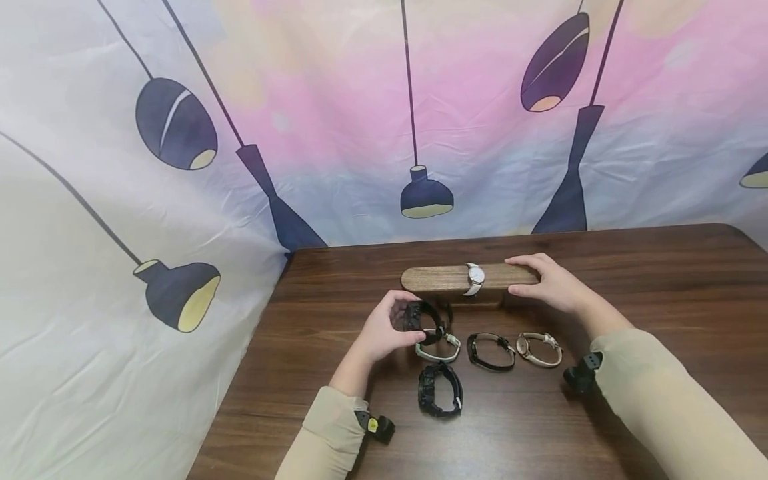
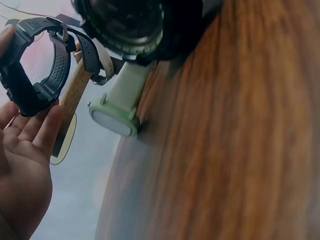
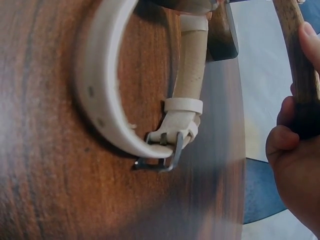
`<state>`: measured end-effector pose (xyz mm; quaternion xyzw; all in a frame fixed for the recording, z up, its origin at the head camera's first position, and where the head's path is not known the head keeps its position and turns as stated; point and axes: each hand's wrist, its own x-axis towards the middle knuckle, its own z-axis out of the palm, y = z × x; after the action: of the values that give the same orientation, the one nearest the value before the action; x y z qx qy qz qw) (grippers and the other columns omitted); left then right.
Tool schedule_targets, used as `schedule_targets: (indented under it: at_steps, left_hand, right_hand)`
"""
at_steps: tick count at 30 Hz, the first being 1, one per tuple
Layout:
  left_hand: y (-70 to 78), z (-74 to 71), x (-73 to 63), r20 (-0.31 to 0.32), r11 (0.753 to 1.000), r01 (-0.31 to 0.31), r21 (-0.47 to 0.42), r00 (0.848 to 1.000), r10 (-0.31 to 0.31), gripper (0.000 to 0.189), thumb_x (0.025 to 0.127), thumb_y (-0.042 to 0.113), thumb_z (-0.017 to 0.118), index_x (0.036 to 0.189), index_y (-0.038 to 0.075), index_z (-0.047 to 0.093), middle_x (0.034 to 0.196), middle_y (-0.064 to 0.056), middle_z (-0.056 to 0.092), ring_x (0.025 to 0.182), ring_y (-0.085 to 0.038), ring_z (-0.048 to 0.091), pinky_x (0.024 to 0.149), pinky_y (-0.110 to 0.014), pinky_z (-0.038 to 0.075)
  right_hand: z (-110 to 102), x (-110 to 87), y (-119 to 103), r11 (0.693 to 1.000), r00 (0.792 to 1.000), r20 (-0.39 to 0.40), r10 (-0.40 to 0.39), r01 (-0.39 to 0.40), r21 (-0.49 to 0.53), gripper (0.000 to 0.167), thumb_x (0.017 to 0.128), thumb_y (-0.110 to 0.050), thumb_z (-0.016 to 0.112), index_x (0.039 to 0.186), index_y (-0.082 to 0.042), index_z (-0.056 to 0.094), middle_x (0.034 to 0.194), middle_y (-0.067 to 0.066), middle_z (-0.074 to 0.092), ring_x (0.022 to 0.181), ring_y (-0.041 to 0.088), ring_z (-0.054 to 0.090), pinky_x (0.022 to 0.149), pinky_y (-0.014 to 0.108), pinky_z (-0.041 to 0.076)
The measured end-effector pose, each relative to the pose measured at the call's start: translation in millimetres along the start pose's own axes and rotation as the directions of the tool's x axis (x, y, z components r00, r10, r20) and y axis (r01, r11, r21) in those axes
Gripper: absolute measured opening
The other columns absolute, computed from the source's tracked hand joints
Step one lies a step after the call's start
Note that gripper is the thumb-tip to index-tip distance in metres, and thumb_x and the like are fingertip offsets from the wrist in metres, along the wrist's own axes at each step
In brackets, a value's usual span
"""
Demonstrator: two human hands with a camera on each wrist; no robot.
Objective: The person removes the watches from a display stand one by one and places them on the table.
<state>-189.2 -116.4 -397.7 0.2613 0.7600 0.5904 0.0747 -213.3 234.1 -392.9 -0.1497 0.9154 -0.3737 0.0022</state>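
Note:
My left hand [image 1: 384, 330] holds a black wristwatch [image 1: 415, 316] by its case, its buckled strap forming a loop, just left of a wooden watch stand [image 1: 441, 280]. In the left wrist view the held black watch [image 2: 20, 80] stands raised between thumb and fingers. My right hand [image 1: 555, 283] grips the right end of the stand, thumb on the near side and fingers on the far side. A white-strapped watch [image 1: 476, 275] sits around the stand's bar near its middle. In the right wrist view the hand [image 3: 300, 165] wraps the bar's end [image 3: 302, 85].
On the brown table [image 1: 516, 427] in front of the stand lie a pale green watch [image 1: 441, 353], a slim black watch [image 1: 492, 353], a cream-strapped watch [image 1: 540, 350] and a chunky black watch [image 1: 441, 390]. A printed cloth [image 1: 360, 133] hangs behind the table.

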Motion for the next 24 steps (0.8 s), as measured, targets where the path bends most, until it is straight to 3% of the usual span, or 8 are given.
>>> schedule_targets:
  at_steps: [4, 12, 16, 20, 24]
  left_hand:
    - [14.3, 3.2, -2.6, 0.030, 1.000, 0.004, 0.006, 1.000, -0.004, 0.054, 0.073, -0.003, 0.074, 0.119, -0.003, 0.045, 0.113, -0.015, 0.058, 0.102, -0.019, 0.056, 0.088, -0.030, 0.044]
    - [20.4, 13.1, 0.2, 0.084, 1.000, -0.028, -0.005, 0.996, 0.028, 0.056, 0.069, -0.009, 0.074, 0.116, -0.009, 0.044, 0.115, -0.018, 0.051, 0.106, -0.026, 0.054, 0.094, -0.032, 0.042]
    - [9.7, 18.9, 4.2, 0.096, 0.999, -0.036, -0.015, 0.995, 0.037, 0.059, 0.066, -0.011, 0.076, 0.115, -0.008, 0.043, 0.117, -0.016, 0.046, 0.107, -0.023, 0.052, 0.096, -0.032, 0.041]
    - [-5.3, 24.7, 8.7, 0.087, 0.994, -0.083, -0.064, 0.992, 0.088, 0.060, 0.063, -0.015, 0.076, 0.113, -0.008, 0.043, 0.117, -0.017, 0.042, 0.103, -0.020, 0.051, 0.095, -0.033, 0.042]
    - [-5.8, 31.2, 9.5, 0.089, 0.987, -0.143, -0.073, 0.985, 0.149, 0.058, 0.062, -0.014, 0.078, 0.109, -0.006, 0.045, 0.114, -0.015, 0.042, 0.101, -0.017, 0.052, 0.094, -0.032, 0.043]
  right_hand:
    - [0.1, 0.5, 1.4, 1.000, 1.000, -0.005, 0.004, -0.004, -0.007, 0.064, 0.084, -0.041, 0.069, 0.136, -0.011, 0.048, 0.135, 0.022, 0.036, 0.123, 0.039, 0.034, 0.096, 0.058, 0.027]
    - [1.4, 0.2, 1.8, 1.000, 1.000, 0.000, 0.006, -0.006, -0.002, 0.065, 0.084, -0.042, 0.068, 0.137, -0.011, 0.047, 0.135, 0.022, 0.036, 0.124, 0.039, 0.034, 0.096, 0.058, 0.027]
    - [2.4, 1.2, 2.5, 1.000, 1.000, -0.001, 0.011, -0.011, -0.007, 0.065, 0.084, -0.043, 0.068, 0.136, -0.011, 0.047, 0.134, 0.022, 0.036, 0.123, 0.039, 0.035, 0.096, 0.058, 0.028]
    - [2.0, 1.8, 2.7, 1.000, 1.000, -0.006, 0.010, -0.010, 0.000, 0.064, 0.084, -0.041, 0.069, 0.136, -0.010, 0.048, 0.134, 0.021, 0.036, 0.122, 0.038, 0.035, 0.096, 0.057, 0.028]
    - [0.9, 1.7, 2.4, 1.000, 1.000, -0.007, 0.013, -0.013, 0.006, 0.064, 0.084, -0.040, 0.069, 0.136, -0.010, 0.047, 0.134, 0.021, 0.035, 0.122, 0.039, 0.035, 0.096, 0.057, 0.028]
